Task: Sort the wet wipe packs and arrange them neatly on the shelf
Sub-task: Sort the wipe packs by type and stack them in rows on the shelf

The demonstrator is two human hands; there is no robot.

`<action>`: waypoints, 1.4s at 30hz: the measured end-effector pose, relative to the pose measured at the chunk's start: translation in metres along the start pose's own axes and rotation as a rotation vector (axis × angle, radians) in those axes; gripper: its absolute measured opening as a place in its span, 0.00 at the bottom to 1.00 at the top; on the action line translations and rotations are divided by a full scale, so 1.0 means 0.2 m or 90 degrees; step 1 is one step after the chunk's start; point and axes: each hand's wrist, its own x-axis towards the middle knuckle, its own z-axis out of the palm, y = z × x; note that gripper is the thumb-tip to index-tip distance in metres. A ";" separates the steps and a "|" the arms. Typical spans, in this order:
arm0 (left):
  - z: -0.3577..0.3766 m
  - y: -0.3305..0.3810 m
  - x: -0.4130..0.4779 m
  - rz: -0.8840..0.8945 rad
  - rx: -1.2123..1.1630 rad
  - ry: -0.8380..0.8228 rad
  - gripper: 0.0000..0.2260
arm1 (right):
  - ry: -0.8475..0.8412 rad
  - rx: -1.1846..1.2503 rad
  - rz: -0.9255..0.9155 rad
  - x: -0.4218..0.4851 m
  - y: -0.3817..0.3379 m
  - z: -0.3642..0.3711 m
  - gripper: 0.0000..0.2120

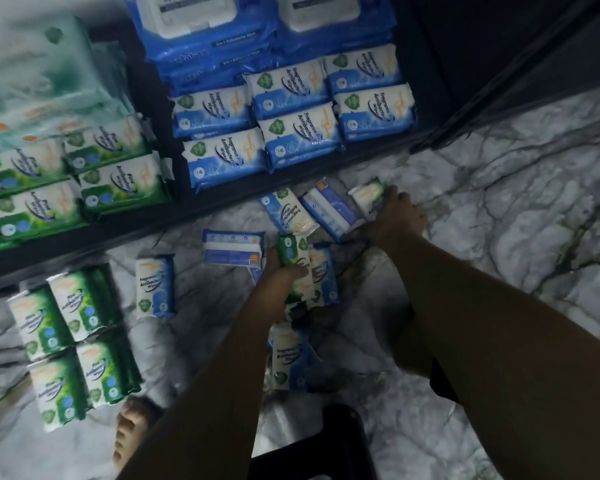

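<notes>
A green-and-white soft plastic wet wipe pack (293, 268) is gripped in the curled fingers of the left hand (278, 284) just off centre toward 6 o'clock. It is held over the loose packs, its long axis running roughly 12 to 6 and its green end toward 12. A second green-and-white pack (367, 196) is clutched by the right hand (395, 216) at 2 o'clock, down at floor level. It is blurred and partly covered, so its axis cannot be told.

The floor (516, 202) is white marble with grey veins. A dark shelf unit (465, 98) is set along it from 9 to 1 o'clock.

Six loose blue-and-white small packs (155, 285) are scattered on the floor around the hands, pointing in different directions; two lie back side up. Four stacks of green packs (66, 341) are laid two by two at 8 o'clock, their long axes close to 12 to 6.

On the shelf, six faces of blue-and-white shelved packs (298, 133) are seen at 12 o'clock, in two rows of three, with the print turned sideways. Behind them, two large dark-blue packs with white lids (201, 29) are seen. Four faces of green shelved packs (125, 181) are seen at 10 o'clock, and blurred pale-green large packs (42, 64) at 11 o'clock.

A bare foot (132, 434) is seen at 7 o'clock and a black object (326, 445) at 6 o'clock.
</notes>
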 end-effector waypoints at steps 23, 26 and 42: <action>-0.60 0.13 -1.11 0.306 -0.164 0.189 0.10 | -0.072 0.599 -0.120 -1.43 -0.37 0.04 0.40; -0.69 0.14 -1.17 0.316 -0.136 0.252 0.22 | -0.096 0.616 -0.137 -1.49 -0.45 0.04 0.34; -1.01 -0.16 -1.03 0.243 0.006 0.293 0.23 | -0.182 0.540 -0.190 -1.51 -0.57 0.13 0.40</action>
